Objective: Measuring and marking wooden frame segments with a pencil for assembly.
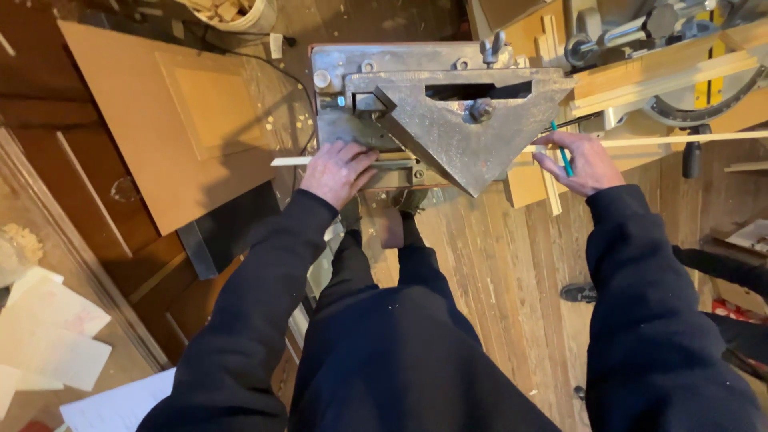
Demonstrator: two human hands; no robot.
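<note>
Grey metal cutter (448, 120), pale wood strip (680, 140), teal pencil (562, 152).
</note>
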